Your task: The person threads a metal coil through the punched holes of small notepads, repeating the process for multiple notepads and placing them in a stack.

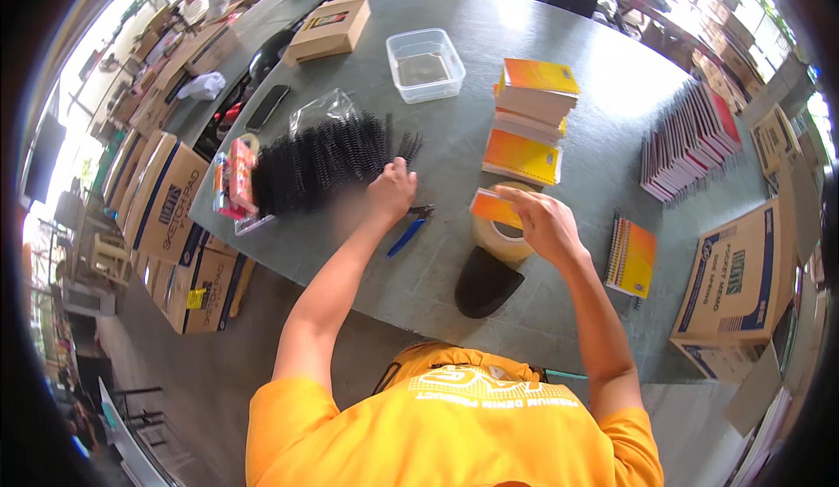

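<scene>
My left hand reaches to the right end of a pile of black spiral binding coils. Its fingers are closed on a coil there. In my right hand is a small orange memo pad, held above a roll of clear tape. Cutting pliers with blue handles lie between my hands. A dark, rounded piece sits by the tape at the near side. Beyond my right hand stand stacked orange-yellow memo pads, not visibly bound.
At right are a spiral-bound notebook, a row of red-covered bound notebooks and an open carton. A clear plastic tub, cardboard box and phone lie farther back. Cartons stand left, off the table.
</scene>
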The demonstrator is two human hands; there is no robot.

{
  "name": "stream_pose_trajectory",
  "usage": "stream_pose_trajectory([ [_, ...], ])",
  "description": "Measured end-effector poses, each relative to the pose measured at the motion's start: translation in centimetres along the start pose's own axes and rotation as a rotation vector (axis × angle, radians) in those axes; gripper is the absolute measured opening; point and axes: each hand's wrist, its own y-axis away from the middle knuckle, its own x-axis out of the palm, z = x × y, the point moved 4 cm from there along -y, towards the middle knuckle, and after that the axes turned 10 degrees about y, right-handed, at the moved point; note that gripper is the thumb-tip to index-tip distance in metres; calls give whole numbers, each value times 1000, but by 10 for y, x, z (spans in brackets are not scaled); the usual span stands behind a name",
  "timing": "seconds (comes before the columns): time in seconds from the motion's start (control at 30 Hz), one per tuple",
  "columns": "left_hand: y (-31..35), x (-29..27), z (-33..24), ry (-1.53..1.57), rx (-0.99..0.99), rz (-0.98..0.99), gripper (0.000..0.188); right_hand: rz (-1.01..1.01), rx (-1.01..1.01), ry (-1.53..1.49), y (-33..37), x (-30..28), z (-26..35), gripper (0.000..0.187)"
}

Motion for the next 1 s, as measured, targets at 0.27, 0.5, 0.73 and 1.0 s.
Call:
stream_pose_trajectory([
  [0.27,10,-81,-31,768,-79,-225,20,-258,-88,43,-8,17,0,16],
  [0.5,38,-72,-75,922,-203,303,32,-191,-7,49,-13,18,-5,10],
  [0.73,57,-34,-98,976,-61,546,34,-116,5,-9,-13,18,-8,12],
  [1.0,56,-38,-101,881,65,271,14,-149,-13,-11,-13,20,-5,19],
])
